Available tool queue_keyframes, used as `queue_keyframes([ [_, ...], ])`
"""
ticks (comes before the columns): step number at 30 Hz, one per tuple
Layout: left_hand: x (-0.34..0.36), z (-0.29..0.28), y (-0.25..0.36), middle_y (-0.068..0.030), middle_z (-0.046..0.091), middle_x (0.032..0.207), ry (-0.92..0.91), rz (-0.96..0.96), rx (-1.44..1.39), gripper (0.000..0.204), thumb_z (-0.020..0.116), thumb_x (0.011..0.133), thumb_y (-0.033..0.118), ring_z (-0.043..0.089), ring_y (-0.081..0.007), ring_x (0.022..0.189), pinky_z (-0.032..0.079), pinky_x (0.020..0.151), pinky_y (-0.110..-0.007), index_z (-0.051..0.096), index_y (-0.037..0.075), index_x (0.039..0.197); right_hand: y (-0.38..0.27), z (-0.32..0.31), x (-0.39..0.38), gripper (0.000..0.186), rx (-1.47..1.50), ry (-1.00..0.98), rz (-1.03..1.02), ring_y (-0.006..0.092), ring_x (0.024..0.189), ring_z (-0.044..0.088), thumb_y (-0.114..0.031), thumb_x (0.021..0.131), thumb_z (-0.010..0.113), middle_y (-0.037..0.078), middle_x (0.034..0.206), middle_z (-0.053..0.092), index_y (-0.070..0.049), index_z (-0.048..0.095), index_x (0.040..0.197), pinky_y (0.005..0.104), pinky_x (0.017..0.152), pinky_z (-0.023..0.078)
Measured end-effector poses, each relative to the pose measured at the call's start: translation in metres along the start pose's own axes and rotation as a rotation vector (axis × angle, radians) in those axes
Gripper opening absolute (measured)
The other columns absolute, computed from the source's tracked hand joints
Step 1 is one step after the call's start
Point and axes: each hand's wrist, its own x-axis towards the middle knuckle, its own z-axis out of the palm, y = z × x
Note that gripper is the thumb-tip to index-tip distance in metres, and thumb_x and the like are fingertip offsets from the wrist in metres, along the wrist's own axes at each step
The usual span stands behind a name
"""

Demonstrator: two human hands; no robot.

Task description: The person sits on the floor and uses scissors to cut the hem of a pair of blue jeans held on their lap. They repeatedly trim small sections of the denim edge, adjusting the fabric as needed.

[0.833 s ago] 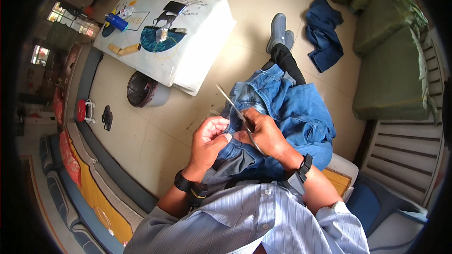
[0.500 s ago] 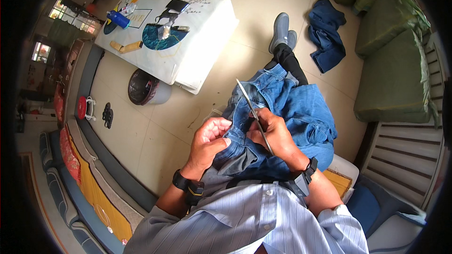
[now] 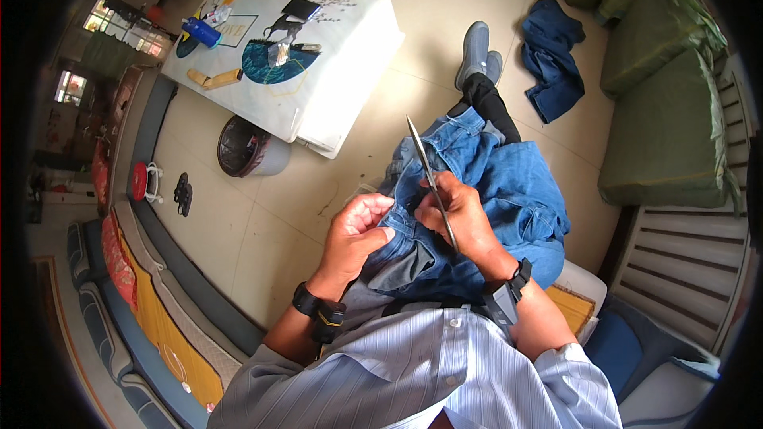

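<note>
A pair of blue jeans (image 3: 509, 183) lies bunched across my lap and legs. My left hand (image 3: 354, 234) pinches its waistband edge between thumb and bent fingers. Over the opened waist of the jeans is my right hand (image 3: 461, 218), its fingers closed around a long, slim metal blade (image 3: 419, 147). The blade points up and away from me, its lower end passing over the back of my fingers. It looks like scissors seen edge-on, but handle loops cannot be made out. My right fingertips are partly hidden against the denim.
A second pair of dark blue jeans (image 3: 552, 59) lies on the floor beyond my feet. At the left stand a white covered table (image 3: 358, 48) and a lined bin (image 3: 274, 157). Green cushions (image 3: 664, 127) sit on the right; a long sofa (image 3: 171, 302) runs along the left.
The blade in my right hand has tilted more upright, and its tip has moved up and slightly right. My right hand has shifted a little up and left; my left hand barely moved.
</note>
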Motion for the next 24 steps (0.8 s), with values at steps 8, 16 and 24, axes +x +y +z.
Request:
queue_keyframes([
  [8,0.011,0.006,-0.01,-0.0018,0.069,0.111,0.0,0.03,0.24,0.023,0.072,0.096,-0.005,0.063,-0.0063,0.096,0.052,0.086,-0.023,0.068,0.0,0.118,0.009,-0.013,-0.03,0.043,-0.103,-0.052,-0.04,0.0069,0.069,0.06,-0.004,0.087,0.079,0.002,0.084,0.069,0.0,0.061,0.126,0.0246,0.06,0.047],
  [16,0.004,0.037,0.003,0.0012,0.065,0.1,0.047,0.099,0.063,0.016,0.075,0.095,-0.001,0.061,-0.0051,0.088,0.051,0.081,-0.023,0.067,0.003,0.108,-0.003,-0.003,-0.054,0.048,-0.118,0.085,-0.024,0.007,0.077,0.061,-0.005,0.088,0.081,0.001,0.086,0.067,0.002,0.058,0.13,0.0253,0.068,0.05],
  [24,0.01,0.03,-0.008,0.0023,0.061,0.092,0.044,-0.015,0.112,0.018,0.073,0.091,-0.008,0.058,-0.0056,0.084,0.049,0.078,-0.024,0.064,0.006,0.096,-0.006,-0.023,-0.071,0.04,-0.162,0.033,0.107,0.0112,0.076,0.063,-0.01,0.087,0.083,0.004,0.082,0.066,0.001,0.062,0.12,0.0303,0.07,0.053],
])
